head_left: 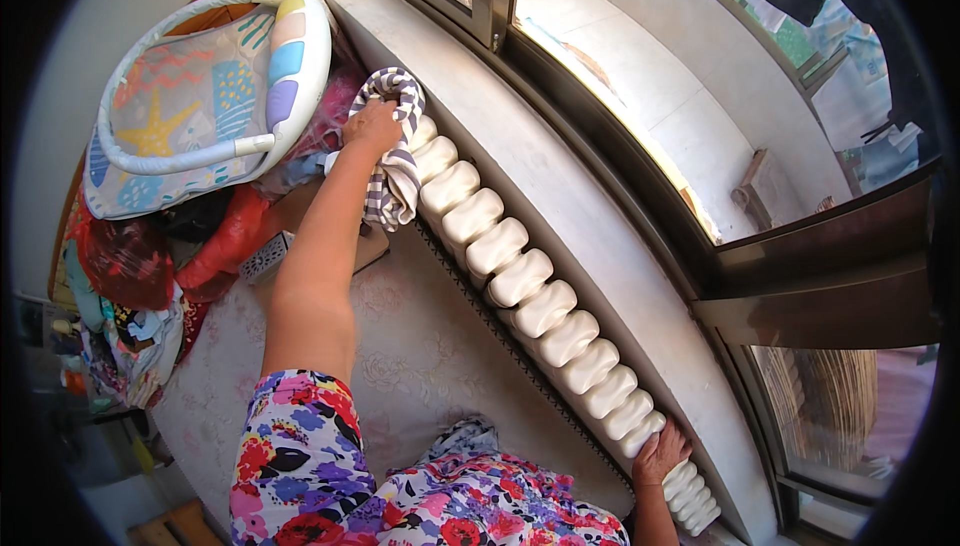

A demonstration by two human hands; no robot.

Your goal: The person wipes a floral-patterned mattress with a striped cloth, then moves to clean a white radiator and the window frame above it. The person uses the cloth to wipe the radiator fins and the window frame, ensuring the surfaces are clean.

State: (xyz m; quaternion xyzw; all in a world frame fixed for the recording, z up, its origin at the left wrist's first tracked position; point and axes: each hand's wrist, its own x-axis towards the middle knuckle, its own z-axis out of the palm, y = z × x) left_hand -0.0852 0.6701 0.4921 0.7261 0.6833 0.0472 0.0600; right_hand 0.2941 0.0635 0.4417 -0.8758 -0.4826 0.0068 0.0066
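A row of rounded white radiator sections (521, 278) runs diagonally below the window sill. At its far end my left hand (372, 128) is closed on a grey-and-white checked cloth (393, 186), which bunches over the end sections and hangs down beside them. My left arm is stretched out far ahead. Near the radiator's close end, my right hand (660, 454) rests on top of the sections. Its fingers lie spread across them, with nothing held.
A pale flower-patterned surface (400, 336) with a dark edge borders the radiator. At the left, a padded baby seat or mat with a looped bar (190, 96) lies on red plastic bags (225, 246) and heaped cloth. Beyond the pale sill (600, 226) stand dark-framed windows (600, 116).
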